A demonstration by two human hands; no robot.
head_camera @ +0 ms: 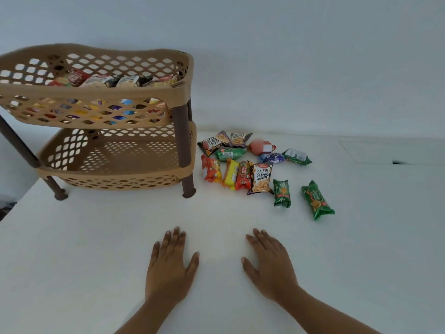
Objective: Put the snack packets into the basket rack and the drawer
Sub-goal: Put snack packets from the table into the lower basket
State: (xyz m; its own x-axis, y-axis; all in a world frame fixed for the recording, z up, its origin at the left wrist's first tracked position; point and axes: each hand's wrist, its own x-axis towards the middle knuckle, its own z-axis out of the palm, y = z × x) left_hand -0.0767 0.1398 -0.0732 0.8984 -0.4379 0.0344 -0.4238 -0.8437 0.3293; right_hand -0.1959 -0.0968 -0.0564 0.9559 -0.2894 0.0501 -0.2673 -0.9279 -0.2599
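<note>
A tan two-tier basket rack with brown legs stands at the left on the white table. Its top basket holds several snack packets; its lower basket shows nothing inside. To the right of the rack lie several loose packets, among them a salted peanuts packet, an orange packet and two green packets. My left hand and my right hand rest flat on the table nearer to me, fingers straight, holding nothing.
A white wall rises behind the table. At the far right, a faint rectangular outline with a dark slot marks the tabletop. The table's left edge runs beside the rack's leg.
</note>
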